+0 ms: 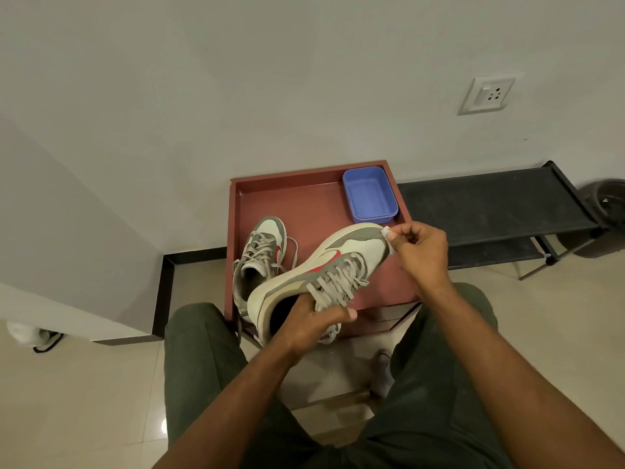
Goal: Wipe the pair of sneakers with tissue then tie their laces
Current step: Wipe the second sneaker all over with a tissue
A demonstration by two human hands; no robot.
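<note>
My left hand [309, 324] grips a white and grey sneaker with a red mark [324, 269] at its opening, fingers inside, and holds it tilted on its side above the red-brown tray [304, 198]. Its grey laces hang loose. My right hand [419, 248] pinches a small white tissue [387, 236] against the toe of that sneaker. The second sneaker [260, 255] lies flat on the tray to the left, toe pointing away, laces untied.
An empty blue plastic tub [370, 194] sits in the tray's far right corner. A black low rack [490, 204] stands to the right along the wall, with a dark bin [605, 211] past it. My knees flank the tray's cabinet.
</note>
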